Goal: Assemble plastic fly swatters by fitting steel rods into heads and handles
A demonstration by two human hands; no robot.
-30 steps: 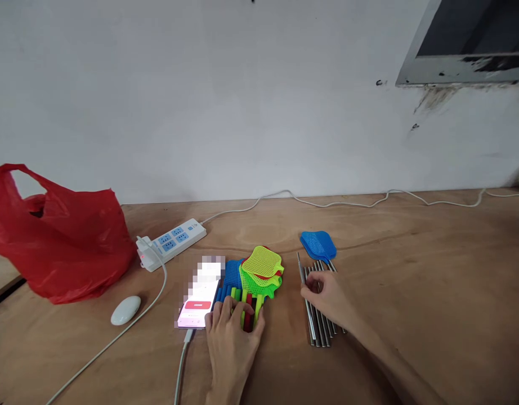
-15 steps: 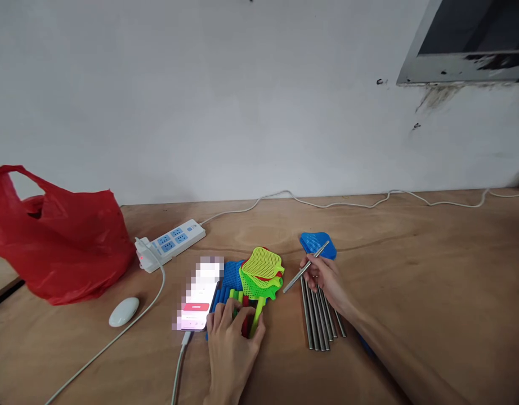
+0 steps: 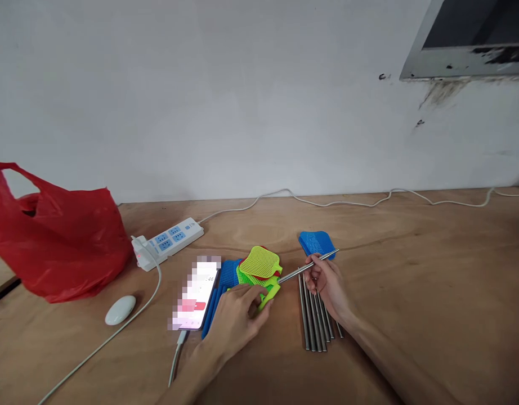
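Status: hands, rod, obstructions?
Left hand pinching yellow-green handle. Right hand holding metal rod, tip near handle. Phone lies left, clear of rod.

One left hand (image 3: 238,315), one right hand (image 3: 332,284). One gripped metal rod (image 3: 293,274), at least six loose rods (image 3: 314,326). At least four perforated heads (image 3: 260,261) overlapping; one blue stack (image 3: 316,243) of uncountable layers. One phone (image 3: 199,295), one power strip (image 3: 170,242) with four blue sockets (image 3: 165,245), one red bag (image 3: 69,242), one white oval device (image 3: 120,310). One bench (image 3: 411,281).
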